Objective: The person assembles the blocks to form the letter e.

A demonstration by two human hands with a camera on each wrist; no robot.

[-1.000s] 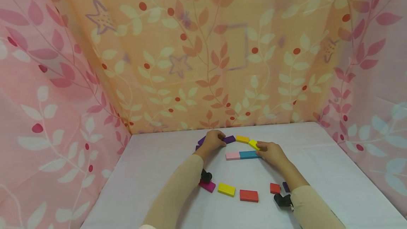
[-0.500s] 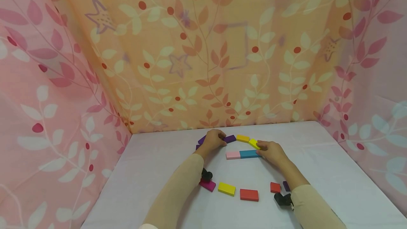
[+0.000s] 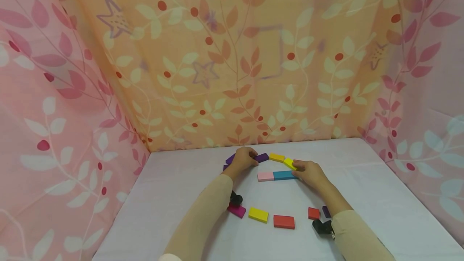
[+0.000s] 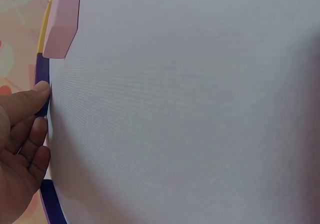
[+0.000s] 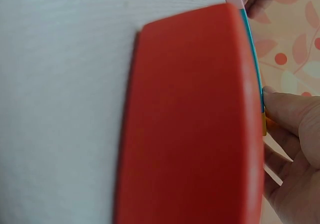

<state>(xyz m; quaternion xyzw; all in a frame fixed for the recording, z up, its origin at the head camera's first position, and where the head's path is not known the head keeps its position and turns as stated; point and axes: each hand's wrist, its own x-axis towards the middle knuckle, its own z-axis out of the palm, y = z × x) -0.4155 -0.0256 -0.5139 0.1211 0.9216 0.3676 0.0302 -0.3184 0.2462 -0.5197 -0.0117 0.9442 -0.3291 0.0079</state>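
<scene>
The purple block point(image 3: 262, 158) is pinched at one end by the left hand point(image 3: 243, 161), with the thumb on the side toward the body. The yellow block point(image 3: 288, 163) looks to be pinched by the right hand point(image 3: 309, 173) at its far end (the tips are partly hidden there, so that hold is judged from the shape of the hand). Between the two grips, the orange block point(image 3: 276, 157) is touched by no hand. A bent line is made by these three, set end to end. Whether all the ends quite touch cannot be told.

Two purple bits point(image 3: 230, 159) are seen just past the left grip, partly covered by that hand. On the body side of the bent line, a straight row is made by the pink block point(image 3: 266, 177) and the blue block point(image 3: 283, 175). The blue end is partly covered by the right thumb. Closer to the body than both grips, and well apart from them, a magenta block point(image 3: 237, 211) and a red block point(image 3: 284, 222) are laid on the cloth point(image 3: 366, 180).

By the look of it, the bent line is at the stage of being made neat. For the next move, a soft push on both ends seems to be called for, with the fingers then lifted straight off. The blue block should be minded most, as it could be bumped.
</scene>
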